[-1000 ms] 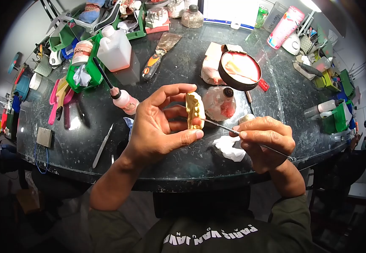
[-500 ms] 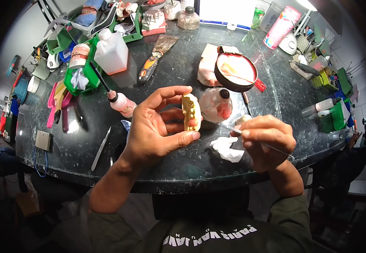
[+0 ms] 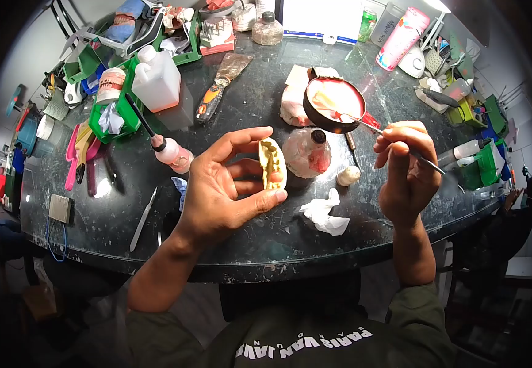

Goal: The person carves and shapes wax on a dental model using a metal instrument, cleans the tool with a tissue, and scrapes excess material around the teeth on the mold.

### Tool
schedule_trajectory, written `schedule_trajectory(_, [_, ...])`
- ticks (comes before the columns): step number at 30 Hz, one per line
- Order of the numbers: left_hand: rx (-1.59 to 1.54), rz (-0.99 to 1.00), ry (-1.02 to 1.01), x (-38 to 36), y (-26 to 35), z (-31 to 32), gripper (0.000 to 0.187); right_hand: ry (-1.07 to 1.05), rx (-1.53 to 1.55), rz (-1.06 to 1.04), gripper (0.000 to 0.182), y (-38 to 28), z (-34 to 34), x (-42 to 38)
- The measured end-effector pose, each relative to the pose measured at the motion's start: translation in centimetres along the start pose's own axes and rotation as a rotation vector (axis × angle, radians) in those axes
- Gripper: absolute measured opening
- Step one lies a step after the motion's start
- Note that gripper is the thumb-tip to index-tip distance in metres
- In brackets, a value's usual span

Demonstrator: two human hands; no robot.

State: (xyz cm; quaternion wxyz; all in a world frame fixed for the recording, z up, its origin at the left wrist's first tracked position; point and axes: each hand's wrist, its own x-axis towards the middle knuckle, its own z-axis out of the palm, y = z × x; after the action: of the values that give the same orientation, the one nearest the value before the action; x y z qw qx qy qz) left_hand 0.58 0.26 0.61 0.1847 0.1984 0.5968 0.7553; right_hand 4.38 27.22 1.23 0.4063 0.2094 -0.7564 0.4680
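Observation:
My left hand grips a yellow dental cast upright by its two ends, thumb below and fingers above. Tooth shapes along the cast face to the right. In my right hand is a thin metal wax carver, held between thumb and fingers. Its far tip reaches over the near right rim of a round dark tin with pink wax-like material inside. Below the tin stands a round glass bottle with a dark cap and pinkish stains. A crumpled white tissue lies between my hands.
A pink bottle with a long dark nozzle stands left of my left hand. Farther left lie a knife and a small metal block. A scraper, a plastic jug and green trays sit behind.
My right hand has moved up and right, away from the cast, bringing the carver's tip to the tin. The cast has turned slightly in my left hand, showing more of its tooth side.

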Motion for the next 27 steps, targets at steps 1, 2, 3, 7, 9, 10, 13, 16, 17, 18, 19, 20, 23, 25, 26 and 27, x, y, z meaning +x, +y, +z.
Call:
schedule_trajectory(1, [0.000, -0.007, 0.000, 0.0, 0.0, 0.0, 0.075, 0.019, 0.019, 0.005, 0.014, -0.1, 0.1, 0.0])
schedule_trajectory(2, [0.000, -0.014, 0.000, 0.0, 0.1, -0.1, 0.076, 0.029, 0.015, -0.008, 0.017, -0.2, 0.0, 0.0])
schedule_trajectory(3, [-0.021, -0.026, 0.004, 0.0, 0.1, -0.1, 0.076, 0.034, 0.024, -0.006, 0.019, -0.3, -0.1, -0.1])
schedule_trajectory(7, [-0.084, -0.050, 0.007, 0.0, 0.1, -0.3, 0.076, 0.055, 0.047, -0.020, 0.023, -0.4, -0.3, -0.3])
schedule_trajectory(9, [-0.112, -0.060, 0.005, 0.0, 0.1, -0.3, 0.076, 0.083, 0.076, -0.027, 0.023, -0.6, -0.4, -0.6])
schedule_trajectory(10, [-0.129, -0.068, 0.004, 0.0, 0.2, -0.3, 0.076, 0.083, 0.131, -0.013, 0.021, -0.6, -0.5, -1.0])
schedule_trajectory(13, [-0.182, -0.091, -0.010, 0.1, 0.3, -0.2, 0.076, -0.013, 0.190, -0.032, 0.018, -1.2, -0.2, -1.6])
schedule_trajectory(16, [-0.192, -0.091, -0.017, 0.1, 0.2, -0.2, 0.077, -0.151, 0.121, -0.075, 0.011, -1.8, 0.2, -1.9])
schedule_trajectory(17, [-0.189, -0.087, -0.018, 0.2, 0.1, -0.2, 0.077, -0.211, 0.115, -0.088, 0.010, -2.0, 0.3, -1.9])
schedule_trajectory(18, [-0.191, -0.089, -0.014, 0.2, 0.0, -0.2, 0.077, -0.263, 0.111, -0.094, 0.013, -2.3, 0.5, -1.6])
schedule_trajectory(19, [-0.193, -0.093, -0.009, 0.1, 0.0, -0.2, 0.077, -0.273, 0.119, -0.098, 0.015, -2.4, 0.7, -1.7])
schedule_trajectory(20, [-0.194, -0.097, -0.006, 0.1, 0.0, -0.2, 0.077, -0.282, 0.126, -0.101, 0.017, -2.5, 1.0, -1.7])
schedule_trajectory(23, [-0.174, -0.099, -0.014, 0.1, 0.1, -0.3, 0.076, -0.297, 0.134, -0.115, 0.022, -2.4, 1.3, -1.8])
schedule_trajectory(25, [-0.159, -0.098, -0.013, 0.0, 0.1, -0.3, 0.076, -0.293, 0.127, -0.120, 0.022, -2.3, 1.4, -2.0])
schedule_trajectory(26, [-0.152, -0.097, -0.012, 0.1, 0.1, -0.3, 0.076, -0.296, 0.130, -0.124, 0.022, -2.3, 1.4, -2.0])
schedule_trajectory(27, [-0.149, -0.096, -0.008, 0.1, 0.1, -0.3, 0.076, -0.298, 0.133, -0.127, 0.022, -2.2, 1.4, -1.9])
